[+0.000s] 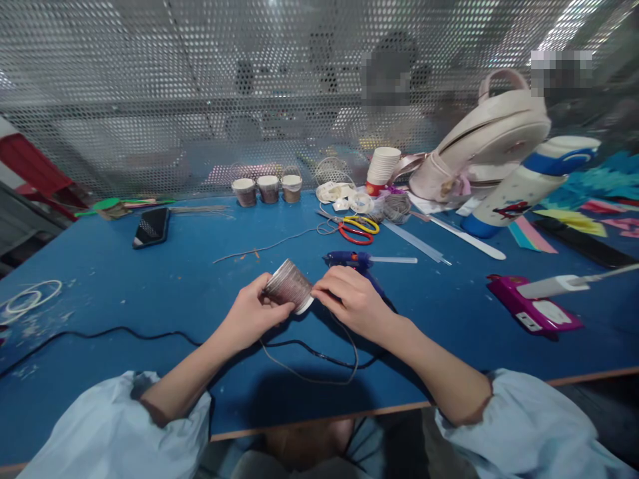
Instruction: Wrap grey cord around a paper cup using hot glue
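Observation:
My left hand [252,313] is wrapped round a paper cup [288,287] covered in grey-brown cord, tilted with its white rim toward the lower right. At that rim my right hand [352,303] is closed in a pinch; the grey cord [319,381] seems to run from its fingers, looping down over the table. The very tips and the bit of cord between them are too small to make out clearly. Just behind my right hand lies a blue glue gun [347,258] with a clear glue stick in it. Scissors [357,229] with red and yellow handles rest farther back.
Three wrapped cups [268,189] stand at the back, left of a stack of paper cups [383,169]. A backpack [479,143], a bottle [524,189] and a purple power strip [536,309] are on the right. A phone [151,227] and black cable [124,329] lie left.

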`<action>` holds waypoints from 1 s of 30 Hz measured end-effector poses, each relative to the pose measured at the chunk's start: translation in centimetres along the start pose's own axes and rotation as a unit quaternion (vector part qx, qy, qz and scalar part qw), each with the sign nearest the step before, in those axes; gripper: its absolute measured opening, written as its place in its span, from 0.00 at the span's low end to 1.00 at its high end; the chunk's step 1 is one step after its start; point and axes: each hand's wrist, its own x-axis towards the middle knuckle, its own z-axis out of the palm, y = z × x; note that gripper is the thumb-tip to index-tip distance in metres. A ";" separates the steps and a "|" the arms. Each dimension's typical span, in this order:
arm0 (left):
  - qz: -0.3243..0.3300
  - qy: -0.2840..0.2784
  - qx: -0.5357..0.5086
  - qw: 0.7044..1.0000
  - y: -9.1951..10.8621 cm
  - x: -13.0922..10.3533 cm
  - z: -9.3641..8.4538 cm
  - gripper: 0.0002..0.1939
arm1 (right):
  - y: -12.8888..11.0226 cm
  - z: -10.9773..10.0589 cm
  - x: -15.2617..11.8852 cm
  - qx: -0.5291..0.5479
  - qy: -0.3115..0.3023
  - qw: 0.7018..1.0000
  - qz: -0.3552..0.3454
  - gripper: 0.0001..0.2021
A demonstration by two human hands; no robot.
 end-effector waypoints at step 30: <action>0.041 -0.012 -0.001 0.999 -0.6 -0.1 -0.4 0.13 | 0.3 -0.3 -0.2 0.054 -0.002 0.997 0.053 0.08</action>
